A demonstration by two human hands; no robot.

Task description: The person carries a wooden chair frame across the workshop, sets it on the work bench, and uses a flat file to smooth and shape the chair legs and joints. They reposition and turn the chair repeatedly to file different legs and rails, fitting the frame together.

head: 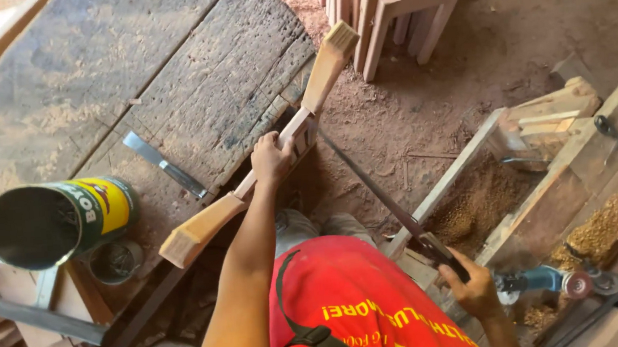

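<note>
Bare arms, no sleeves reaching the forearms or wrists. Left hand and right hand ungloved; no rings, watch or bands visible. Red fabric top fills lower centre of the frame, printed with yellow lettering running along its lower right part. Black strap crosses the top from the chest area down to the bottom edge, widening where it meets a darker webbing piece. Light grey-beige trousers show just above the top, at frame centre, dusty.
</note>
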